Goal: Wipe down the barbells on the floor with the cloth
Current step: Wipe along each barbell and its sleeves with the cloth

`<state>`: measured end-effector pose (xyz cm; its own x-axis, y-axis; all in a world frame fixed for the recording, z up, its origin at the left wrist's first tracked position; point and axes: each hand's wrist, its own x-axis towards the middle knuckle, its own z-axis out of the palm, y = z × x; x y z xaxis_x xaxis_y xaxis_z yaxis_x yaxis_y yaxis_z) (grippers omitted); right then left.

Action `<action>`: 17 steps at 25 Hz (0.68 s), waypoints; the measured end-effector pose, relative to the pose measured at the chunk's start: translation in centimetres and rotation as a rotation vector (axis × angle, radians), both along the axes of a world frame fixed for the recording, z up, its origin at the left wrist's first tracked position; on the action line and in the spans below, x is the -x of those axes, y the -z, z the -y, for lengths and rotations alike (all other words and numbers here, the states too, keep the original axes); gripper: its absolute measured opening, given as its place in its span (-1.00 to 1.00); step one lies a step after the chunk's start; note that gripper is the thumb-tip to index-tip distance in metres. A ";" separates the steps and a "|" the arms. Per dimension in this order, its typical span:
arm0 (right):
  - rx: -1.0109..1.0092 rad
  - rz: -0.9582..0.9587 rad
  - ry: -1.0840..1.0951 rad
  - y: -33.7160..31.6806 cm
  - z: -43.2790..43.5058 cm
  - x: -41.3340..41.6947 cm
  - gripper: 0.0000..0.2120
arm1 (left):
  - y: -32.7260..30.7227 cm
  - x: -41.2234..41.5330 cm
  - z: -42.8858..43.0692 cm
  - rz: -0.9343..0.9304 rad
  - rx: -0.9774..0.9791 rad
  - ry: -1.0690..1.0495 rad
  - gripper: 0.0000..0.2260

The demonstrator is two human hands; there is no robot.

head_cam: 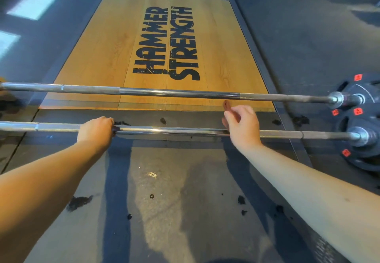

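The left hand [96, 129] has its fingers curled tight round the near barbell [174, 130]. The right hand [241, 124] hovers just above the same bar, fingers loosely curled and apparently pinching a small reddish-brown cloth [226, 106], mostly hidden behind them. Progress is judged early: the cloth is not yet on the steel, nothing shows which lengths are wiped, and the far barbell [178, 93] on the wooden platform [98, 61], with weight plates [362, 122] at the right ends, remains to do; no containers are in view.
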<state>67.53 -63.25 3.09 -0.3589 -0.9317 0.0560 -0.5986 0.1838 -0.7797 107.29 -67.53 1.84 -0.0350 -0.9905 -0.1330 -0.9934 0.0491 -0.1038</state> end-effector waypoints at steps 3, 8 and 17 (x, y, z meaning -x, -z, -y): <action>-0.216 -0.360 -0.145 3.9 -3.3 0.8 -0.54 | 0.0 -0.4 -0.1 -0.082 0.018 0.002 -0.78; -0.092 -0.311 -0.184 5.1 -1.6 -7.3 -0.51 | -0.2 -1.3 -0.8 -0.133 0.013 -0.125 -0.67; -0.210 -0.179 -0.291 4.2 -1.7 0.2 -0.53 | 1.2 -1.8 -1.7 -0.254 0.073 -0.214 -0.66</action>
